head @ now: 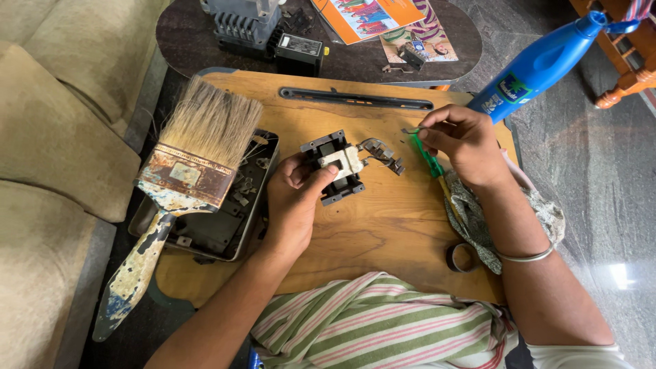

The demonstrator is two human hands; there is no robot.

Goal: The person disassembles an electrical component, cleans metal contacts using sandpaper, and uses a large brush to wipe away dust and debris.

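Observation:
My left hand (294,198) grips a small black electrical block (336,167) with a cream-coloured centre piece, held just above a wooden lap board (362,225). Beside the block on its right lie bent metal contact pieces (383,154). My right hand (465,140) pinches a small metal part (412,130) at its fingertips and holds a green-handled tool (428,158) under the palm. A metal bangle (525,256) circles my right wrist.
A wide worn paintbrush (184,178) rests across a metal tray (225,225) of small parts at the left. A patterned cloth (478,219) and tape ring (461,257) lie at the right. A blue bottle (540,65), dark round table (355,61) with electrical units (263,31) and a sofa (55,137) surround the board.

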